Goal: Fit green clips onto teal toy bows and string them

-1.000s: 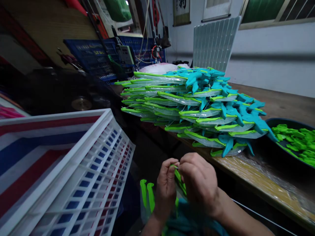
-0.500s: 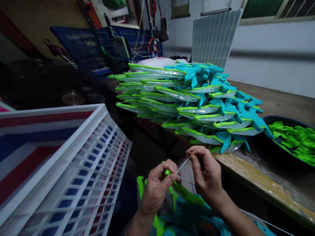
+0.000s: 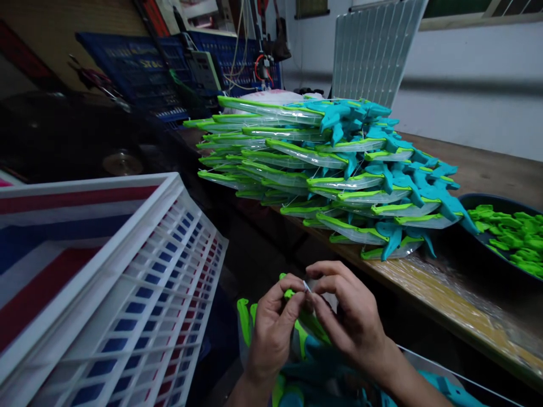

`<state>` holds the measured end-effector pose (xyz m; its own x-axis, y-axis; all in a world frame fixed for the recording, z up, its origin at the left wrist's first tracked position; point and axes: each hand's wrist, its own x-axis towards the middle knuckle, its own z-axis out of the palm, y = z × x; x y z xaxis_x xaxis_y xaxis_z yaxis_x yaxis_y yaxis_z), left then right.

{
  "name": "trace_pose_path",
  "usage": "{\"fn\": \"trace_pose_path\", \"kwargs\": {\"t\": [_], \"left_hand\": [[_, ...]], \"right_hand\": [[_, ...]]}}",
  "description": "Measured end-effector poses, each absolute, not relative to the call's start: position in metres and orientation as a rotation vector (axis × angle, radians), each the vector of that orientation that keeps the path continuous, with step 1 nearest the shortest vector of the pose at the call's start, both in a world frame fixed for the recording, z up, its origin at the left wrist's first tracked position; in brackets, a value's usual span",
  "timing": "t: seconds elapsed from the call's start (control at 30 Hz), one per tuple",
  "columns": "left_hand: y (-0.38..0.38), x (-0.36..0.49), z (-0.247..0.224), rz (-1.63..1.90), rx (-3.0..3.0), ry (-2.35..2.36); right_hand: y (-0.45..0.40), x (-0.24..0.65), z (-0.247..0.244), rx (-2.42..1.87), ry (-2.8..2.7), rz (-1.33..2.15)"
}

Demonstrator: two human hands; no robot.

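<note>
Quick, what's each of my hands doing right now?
Left hand: closed, pinching a green strip between thumb and fingers.
Right hand: fingers curled beside the left's fingertips, at the white string; whether it grips the string can't be told.

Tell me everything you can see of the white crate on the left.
The white crate looks like moulded plastic, with a broad, smooth rim and a side wall of open grid slots. It is open at the top and shows no obvious break. A sheet striped in red, white and blue lines it and shows through the slots. The crate stands to the left of the left hand, and neither hand touches it. The picture's edge cuts it off, and its base is hidden.
</note>
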<state>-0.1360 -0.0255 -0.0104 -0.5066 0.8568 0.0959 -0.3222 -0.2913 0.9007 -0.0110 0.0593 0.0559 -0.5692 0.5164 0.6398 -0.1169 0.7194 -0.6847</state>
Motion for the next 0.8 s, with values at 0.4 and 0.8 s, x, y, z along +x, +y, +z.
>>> {"fn": "trace_pose_path", "kwargs": {"t": [0.4, 0.8], "left_hand": [[-0.023, -0.133, -0.004, 1.927, 0.660, 1.064], [-0.025, -0.141, 0.003, 1.829, 0.833, 0.932]], "right_hand": [[0.061, -0.012, 0.056, -0.303, -2.049, 1.167], [0.071, -0.021, 0.048, -0.657, -1.570, 2.072]]}}
